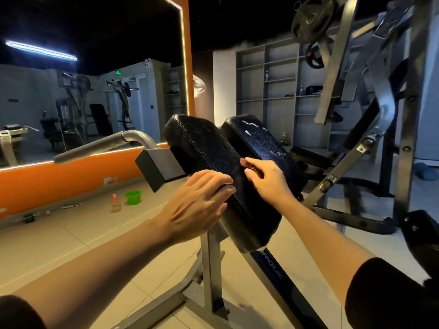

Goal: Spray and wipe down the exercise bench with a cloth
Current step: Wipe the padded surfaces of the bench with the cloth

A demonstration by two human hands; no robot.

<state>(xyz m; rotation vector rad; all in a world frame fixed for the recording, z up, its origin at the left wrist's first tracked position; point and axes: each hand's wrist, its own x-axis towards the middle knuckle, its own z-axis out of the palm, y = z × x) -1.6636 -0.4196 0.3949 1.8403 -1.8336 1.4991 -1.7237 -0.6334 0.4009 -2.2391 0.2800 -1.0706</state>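
Bench pads (209,150), black, glossy, speckled; left hand (194,205) flat-spread, right hand (266,176) pinching something reddish.

left hand (197,205): bare, black short sleeve | right hand (268,179): bare, black short sleeve

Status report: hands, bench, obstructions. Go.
Left hand flat on left pad. Right hand curled between pads, contents unclear. Spray bottle on floor. Nothing in the way.

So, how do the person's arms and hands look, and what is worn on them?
Both hands, left and right, are bare: no gloves, rings or watch show. The forearms are bare too. Short black sleeves, left and right, cover the upper arms at the lower edge of the picture.
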